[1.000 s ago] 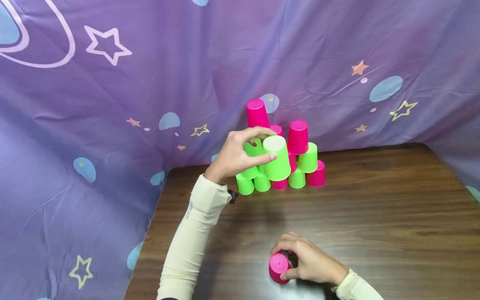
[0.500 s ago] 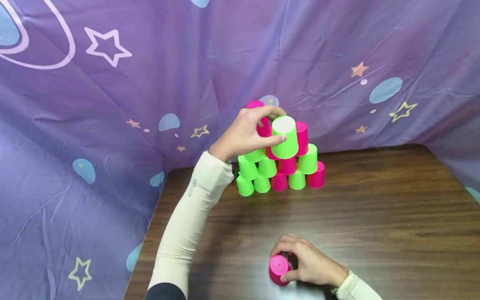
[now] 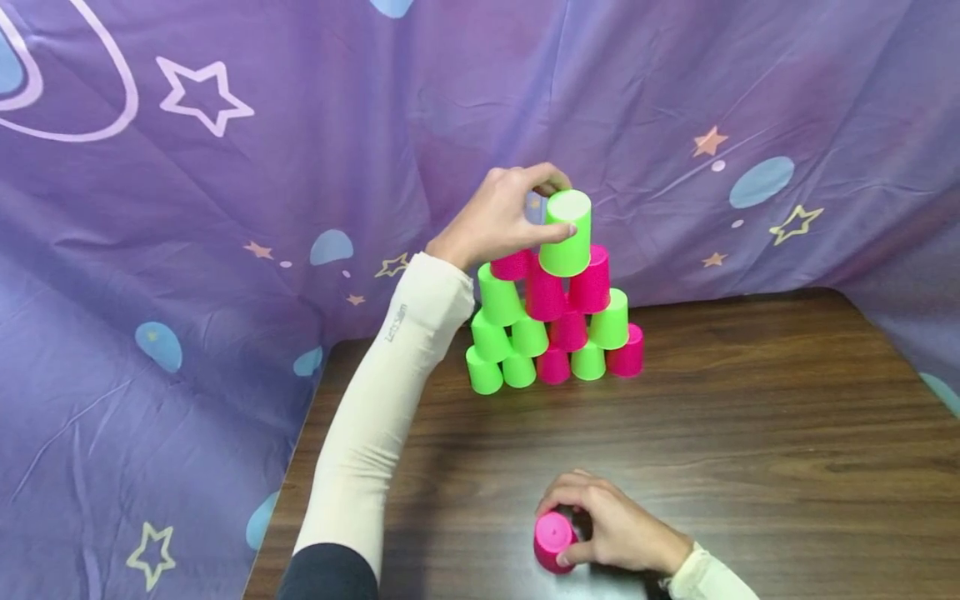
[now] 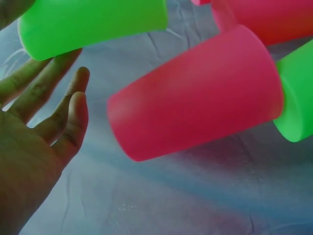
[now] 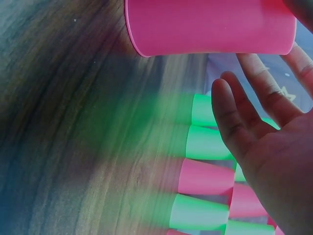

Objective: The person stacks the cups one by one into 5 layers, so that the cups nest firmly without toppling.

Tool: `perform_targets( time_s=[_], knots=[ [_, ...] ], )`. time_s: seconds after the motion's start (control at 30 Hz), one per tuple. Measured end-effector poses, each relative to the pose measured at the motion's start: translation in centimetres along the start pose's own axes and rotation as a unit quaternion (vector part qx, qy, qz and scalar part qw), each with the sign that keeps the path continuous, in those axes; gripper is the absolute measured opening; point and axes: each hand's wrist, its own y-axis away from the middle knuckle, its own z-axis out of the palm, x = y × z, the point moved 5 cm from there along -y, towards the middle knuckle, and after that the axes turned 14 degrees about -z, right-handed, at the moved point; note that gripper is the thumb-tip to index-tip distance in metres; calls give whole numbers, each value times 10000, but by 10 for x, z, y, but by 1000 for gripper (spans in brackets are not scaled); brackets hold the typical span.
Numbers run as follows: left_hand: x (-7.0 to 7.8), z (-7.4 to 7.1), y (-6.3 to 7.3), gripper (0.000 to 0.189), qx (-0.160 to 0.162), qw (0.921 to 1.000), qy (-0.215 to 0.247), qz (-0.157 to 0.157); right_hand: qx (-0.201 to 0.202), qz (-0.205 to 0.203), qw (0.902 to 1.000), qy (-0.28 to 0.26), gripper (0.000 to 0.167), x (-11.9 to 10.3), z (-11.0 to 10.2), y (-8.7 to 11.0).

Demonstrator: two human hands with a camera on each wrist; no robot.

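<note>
My left hand (image 3: 498, 212) pinches an upside-down green cup (image 3: 567, 237) between thumb and fingers, above the upper right part of a cup pyramid. In the left wrist view, a gap separates this green cup (image 4: 98, 24) from the pink cups by it. A top-level pink cup (image 4: 195, 98) stands on the third row; in the head view my left hand partly hides it. Near the table's front, my right hand (image 3: 611, 525) grips another upside-down pink cup (image 3: 553, 542) by its sides. Whether its rim rests on the wood is unclear.
The pyramid's rows of green and pink cups, such as the bottom green cup (image 3: 485, 371), stand toward the back of the wooden table (image 3: 712, 450). A purple patterned cloth (image 3: 420, 108) hangs close behind and along the left side.
My left hand has raised the green cup from in front of the pyramid to above its third row, moving slightly right. My right hand has stayed on its pink cup.
</note>
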Motion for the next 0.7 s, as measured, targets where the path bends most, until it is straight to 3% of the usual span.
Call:
perform_targets(
  time_s=[0.27, 0.53, 0.7],
  knots=[
    [-11, 6, -13, 41, -144, 9989, 423, -153, 29, 5, 10000, 33, 49, 1, 2, 0],
    [-21, 10, -21, 43, -265, 9981, 313, -461, 43, -49, 10000, 13, 49, 1, 2, 0],
    [-26, 15, -26, 40, -375, 9972, -50, -647, 50, 12, 10000, 4, 49, 1, 1, 2]
  ],
)
